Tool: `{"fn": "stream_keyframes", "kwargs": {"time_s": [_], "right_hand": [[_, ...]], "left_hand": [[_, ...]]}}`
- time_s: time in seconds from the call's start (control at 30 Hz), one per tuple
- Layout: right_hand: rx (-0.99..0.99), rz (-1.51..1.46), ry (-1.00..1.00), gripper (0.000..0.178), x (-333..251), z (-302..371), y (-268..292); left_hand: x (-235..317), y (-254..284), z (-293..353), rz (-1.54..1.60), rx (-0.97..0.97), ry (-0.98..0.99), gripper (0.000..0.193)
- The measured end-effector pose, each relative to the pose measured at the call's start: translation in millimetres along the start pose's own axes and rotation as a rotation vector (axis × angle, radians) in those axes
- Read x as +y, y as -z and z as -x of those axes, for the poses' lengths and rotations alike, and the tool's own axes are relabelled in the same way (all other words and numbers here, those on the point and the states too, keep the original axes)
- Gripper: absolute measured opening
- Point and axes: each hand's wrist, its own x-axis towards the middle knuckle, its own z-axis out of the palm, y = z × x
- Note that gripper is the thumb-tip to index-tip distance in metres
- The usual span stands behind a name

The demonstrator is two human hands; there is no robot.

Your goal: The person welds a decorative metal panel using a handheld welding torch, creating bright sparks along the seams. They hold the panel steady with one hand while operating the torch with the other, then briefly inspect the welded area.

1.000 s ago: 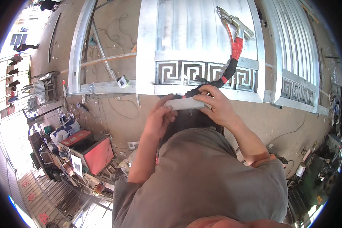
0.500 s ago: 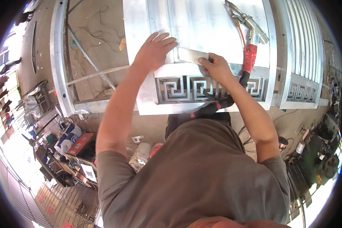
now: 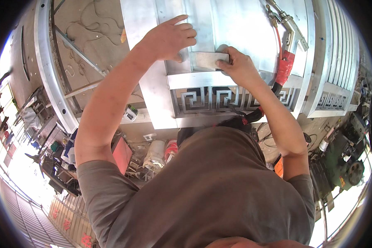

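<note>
My right hand [image 3: 240, 66] pinches a small flat metal plate [image 3: 204, 60] at its right end, thumb on top. The plate lies over the lower part of a large silver metal panel [image 3: 248, 31], just above a cut-out band of angular fretwork [image 3: 213, 99]. My left hand [image 3: 168, 40] is held over the panel's left side, up and to the left of the plate. Its index finger stretches out, the other fingers bend loosely, and nothing shows in it; whether it touches the panel I cannot tell.
A silver torch-like tool [image 3: 292, 31] with a red-wrapped grip [image 3: 286, 68] lies on the panel's right, its black cable running toward my body. A second ribbed panel [image 3: 339, 53] stands at the right. An open metal frame [image 3: 45, 62] is at the left, and a green machine [image 3: 347, 165] at the lower right.
The whole view has shifted, with the panel now further right. My left hand has turned, its fingers bending more. My right hand still holds the plate, which now sits more level.
</note>
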Motion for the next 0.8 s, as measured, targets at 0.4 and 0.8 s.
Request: {"fn": "stream_keyframes", "kwargs": {"time_s": [0.4,0.8], "right_hand": [[-0.027,0.074,0.052,0.054,9.0,2.0,-11.1],[0.034,0.139,0.153,0.039,12.3,-8.4,-12.2]], "left_hand": [[-3.5,-12.3,1.3,0.113,0.137,0.004,0.038],[6.0,-33.4,-8.1,0.178,0.409,0.016,0.009]]}}
